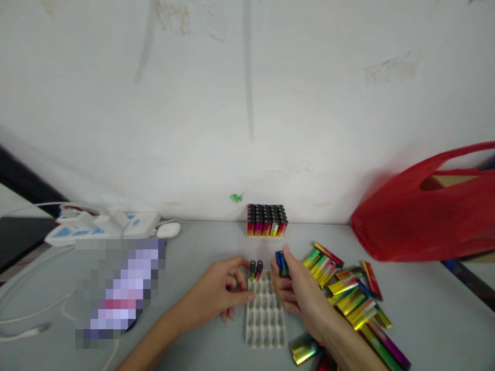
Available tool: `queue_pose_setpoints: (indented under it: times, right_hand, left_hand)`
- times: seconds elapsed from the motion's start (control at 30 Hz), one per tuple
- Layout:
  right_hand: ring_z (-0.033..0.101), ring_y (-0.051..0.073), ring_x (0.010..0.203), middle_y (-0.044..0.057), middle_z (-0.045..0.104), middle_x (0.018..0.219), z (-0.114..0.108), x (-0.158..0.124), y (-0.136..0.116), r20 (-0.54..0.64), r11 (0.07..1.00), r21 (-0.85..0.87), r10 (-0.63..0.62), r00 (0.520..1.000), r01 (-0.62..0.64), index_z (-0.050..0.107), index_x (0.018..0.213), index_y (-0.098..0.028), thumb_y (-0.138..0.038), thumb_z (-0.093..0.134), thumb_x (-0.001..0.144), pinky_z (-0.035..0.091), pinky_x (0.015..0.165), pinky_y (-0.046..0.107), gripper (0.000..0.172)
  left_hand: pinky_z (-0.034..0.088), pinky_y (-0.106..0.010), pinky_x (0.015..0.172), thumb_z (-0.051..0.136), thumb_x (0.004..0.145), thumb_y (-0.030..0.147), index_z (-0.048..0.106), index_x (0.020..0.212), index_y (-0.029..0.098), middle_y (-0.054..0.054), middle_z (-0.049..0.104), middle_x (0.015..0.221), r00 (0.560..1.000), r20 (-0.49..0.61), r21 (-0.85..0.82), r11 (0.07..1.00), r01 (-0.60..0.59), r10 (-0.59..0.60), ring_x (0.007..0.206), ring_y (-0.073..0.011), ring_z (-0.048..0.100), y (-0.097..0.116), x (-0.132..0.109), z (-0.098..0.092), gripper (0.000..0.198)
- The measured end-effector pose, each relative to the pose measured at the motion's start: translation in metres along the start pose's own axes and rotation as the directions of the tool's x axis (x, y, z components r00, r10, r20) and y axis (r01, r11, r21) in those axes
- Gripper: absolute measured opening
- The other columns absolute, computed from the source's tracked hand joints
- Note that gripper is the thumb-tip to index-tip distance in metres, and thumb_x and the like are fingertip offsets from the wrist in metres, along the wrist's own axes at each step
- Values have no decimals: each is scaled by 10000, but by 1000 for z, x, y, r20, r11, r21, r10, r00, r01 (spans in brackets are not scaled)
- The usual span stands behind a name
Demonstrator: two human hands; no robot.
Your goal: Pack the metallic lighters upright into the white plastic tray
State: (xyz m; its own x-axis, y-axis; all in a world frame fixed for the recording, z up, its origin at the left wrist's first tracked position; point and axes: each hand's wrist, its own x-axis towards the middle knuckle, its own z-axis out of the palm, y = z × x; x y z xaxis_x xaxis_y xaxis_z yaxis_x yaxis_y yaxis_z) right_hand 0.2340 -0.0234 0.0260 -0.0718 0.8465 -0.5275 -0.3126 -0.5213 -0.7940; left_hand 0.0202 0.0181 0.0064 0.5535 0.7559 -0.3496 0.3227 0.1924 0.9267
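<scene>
A pale slotted tray (266,337) lies on the table in front of me. Two slim lighters (256,268) with black tops, or things much like lighters, stand upright in its far left slots. My left hand (228,288) is at the tray's left edge, its thumb over the rim, index finger close beside the standing lighters and other fingers curled. Above the tray's right side, my right hand (299,288) is closed round a shiny blue and black lighter (282,264), held tilted. Its lower end is hidden by the fingers.
A tight block of black-topped lighters (266,221) stands against the wall. Many loose metallic lighters (353,296) are heaped at right, near a red bag (417,216). At left are a power strip (104,226), cables, a white mouse-shaped item (168,230) and a pixelated device (127,288).
</scene>
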Motion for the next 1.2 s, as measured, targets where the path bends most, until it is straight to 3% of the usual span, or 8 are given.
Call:
queue_pose_setpoints:
  times: [0.1,0.2,0.3,0.37,0.6,0.83,1.2]
  right_hand:
    - [295,90,434,-107,421,613,-3,0,2,41,974,-8,-228,973,228,627,1032,-249,-866,672,885,265,407,215,636]
    - [576,150,615,-34,627,761,-9,2,1,60,903,-69,-421,905,425,686,1097,-253,-752,634,1010,505,645,280,509]
    - [678,213,996,26,743,1041,-15,3,-3,71,830,-154,-532,844,536,756,1119,-264,-627,643,1067,505,951,319,384]
    - [656,240,1136,36,756,1176,-17,3,-6,107,790,-221,-563,820,572,784,1157,-273,-565,682,1061,470,1030,333,324]
    - [681,257,1028,47,773,1086,-21,5,-9,206,705,-358,-581,788,613,793,1173,-245,-467,744,1031,490,929,357,268]
    - [699,231,1041,29,752,1092,-18,0,-11,279,525,-509,-649,707,683,781,1139,-265,-342,746,1049,516,940,349,123]
    - [688,254,1040,41,749,1074,-15,-7,-14,325,471,-581,-614,720,664,795,1089,-271,-360,756,1054,509,934,369,103]
  left_hand:
    - [471,-157,346,865,814,383,602,1095,204,72,672,820,1000,-1,5,1000,-6,6,413,-68,590,2,-1,0,424]
    - [480,-165,351,868,814,379,599,1087,208,74,671,824,1000,-2,0,1000,-12,12,418,-72,595,2,-1,0,419]
    - [479,-166,354,869,815,381,600,1073,208,77,666,818,1000,1,2,1000,-17,17,416,-71,593,1,-1,0,411]
    - [475,-166,350,871,814,384,597,1081,212,77,667,824,1000,0,2,1000,-21,21,410,-69,587,0,-1,0,419]
    - [475,-172,352,869,815,384,593,1128,219,76,671,826,1000,-3,-3,1000,-15,15,411,-74,589,-1,0,0,449]
    - [479,-164,355,874,808,379,604,1108,209,77,669,821,1000,-3,3,1000,-11,11,410,-69,590,-1,-1,-1,438]
    - [472,-182,370,879,802,387,608,1113,212,81,670,807,1000,-1,-4,1000,-13,13,413,-75,586,3,-1,0,448]
